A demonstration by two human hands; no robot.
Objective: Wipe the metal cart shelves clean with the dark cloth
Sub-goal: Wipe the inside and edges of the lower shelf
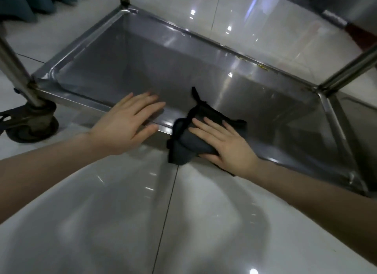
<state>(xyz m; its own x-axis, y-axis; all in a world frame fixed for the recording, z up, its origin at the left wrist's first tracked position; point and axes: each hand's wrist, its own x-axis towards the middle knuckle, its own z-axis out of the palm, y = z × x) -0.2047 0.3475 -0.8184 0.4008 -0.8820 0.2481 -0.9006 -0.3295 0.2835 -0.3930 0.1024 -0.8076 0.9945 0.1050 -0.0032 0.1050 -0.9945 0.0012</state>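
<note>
We look from one camera worn on the head. It faces forward and down, very near the low cart shelf (183, 70) and the shiny floor (102, 222).

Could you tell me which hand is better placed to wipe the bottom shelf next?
Right. The right hand lies flat on the dark cloth, draped over the near rim of the bottom shelf; the left hand rests bare on that rim, apart from the cloth.

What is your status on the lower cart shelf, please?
Left hand open, flat over near rim of shiny steel cart shelf. Right hand flat, pressing crumpled dark cloth on that rim. Black caster wheel sits off left, clear.
</note>
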